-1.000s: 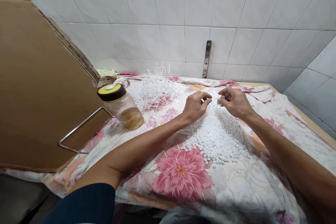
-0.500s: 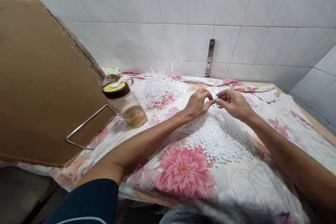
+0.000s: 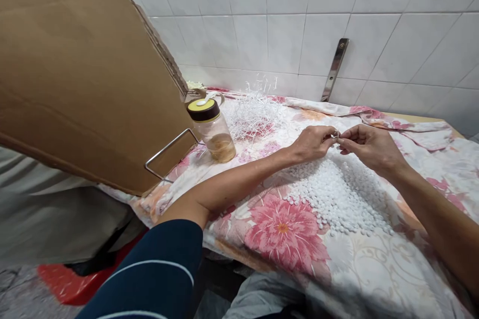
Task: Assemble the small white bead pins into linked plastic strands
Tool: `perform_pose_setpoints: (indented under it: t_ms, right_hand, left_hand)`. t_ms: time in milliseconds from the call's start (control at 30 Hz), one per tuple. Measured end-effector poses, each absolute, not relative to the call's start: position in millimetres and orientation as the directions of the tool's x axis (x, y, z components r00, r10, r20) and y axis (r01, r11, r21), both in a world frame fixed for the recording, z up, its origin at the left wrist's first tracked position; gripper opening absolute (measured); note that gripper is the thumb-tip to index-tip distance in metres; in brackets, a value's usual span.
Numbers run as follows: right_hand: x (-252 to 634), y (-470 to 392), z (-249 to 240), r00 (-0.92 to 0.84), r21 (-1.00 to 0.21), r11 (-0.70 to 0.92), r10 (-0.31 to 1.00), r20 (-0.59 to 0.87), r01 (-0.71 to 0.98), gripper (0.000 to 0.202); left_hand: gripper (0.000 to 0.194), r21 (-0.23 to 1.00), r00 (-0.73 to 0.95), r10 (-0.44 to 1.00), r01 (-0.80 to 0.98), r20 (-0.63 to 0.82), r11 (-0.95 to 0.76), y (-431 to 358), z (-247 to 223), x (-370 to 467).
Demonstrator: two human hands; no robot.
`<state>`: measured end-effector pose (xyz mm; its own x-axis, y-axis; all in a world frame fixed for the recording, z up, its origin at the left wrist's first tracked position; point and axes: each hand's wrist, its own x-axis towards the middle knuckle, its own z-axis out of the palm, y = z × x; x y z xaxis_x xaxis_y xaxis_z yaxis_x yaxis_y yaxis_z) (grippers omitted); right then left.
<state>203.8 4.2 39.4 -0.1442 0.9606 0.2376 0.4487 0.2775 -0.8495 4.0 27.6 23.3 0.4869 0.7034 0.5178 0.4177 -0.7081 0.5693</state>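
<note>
My left hand (image 3: 315, 143) and my right hand (image 3: 370, 147) meet at the fingertips above a heap of small white pieces (image 3: 339, 194). Both hands are pinched closed on a small white piece (image 3: 337, 134), largely hidden by the fingers. The heap lies on a floral cloth (image 3: 377, 259) with a large pink flower. Behind my left forearm sits a loose tangle of thin white plastic strips (image 3: 254, 114).
A clear bottle (image 3: 220, 142) with a yellow and dark brown lid holds brown liquid. Left of it are a bent metal rod (image 3: 168, 147) and a large cardboard sheet (image 3: 86, 75). A metal bracket (image 3: 336, 70) stands against the tiled wall. Something red lies at lower left.
The camera view has turned left and down, so everything sits further right. Both hands remain together at the fingertips, with the left fingers curled a little differently.
</note>
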Motion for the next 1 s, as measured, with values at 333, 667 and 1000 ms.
perform_pose_setpoints:
  t_ms: [333,667,1000]
  right_hand:
    - [203.5,6.6,45.4,-0.207,-0.893,0.281,0.954,0.218,0.352,0.038]
    - [208.0,8.6,44.3,-0.198,-0.896,0.281,0.954,0.223,0.345,0.039]
    - [208.8,10.8,42.6,-0.209,-0.897,0.306,0.946,0.248,0.319,0.041]
  left_hand:
    - [0.015,0.564,0.458,0.667,0.359,0.588,-0.744,35.3,22.2,-1.6]
    - [0.017,0.625,0.430,0.711,0.348,0.556,-0.699,24.8,33.8,0.4]
    - [0.016,0.657,0.462,0.738,0.359,0.492,-0.663,26.4,32.0,-1.4]
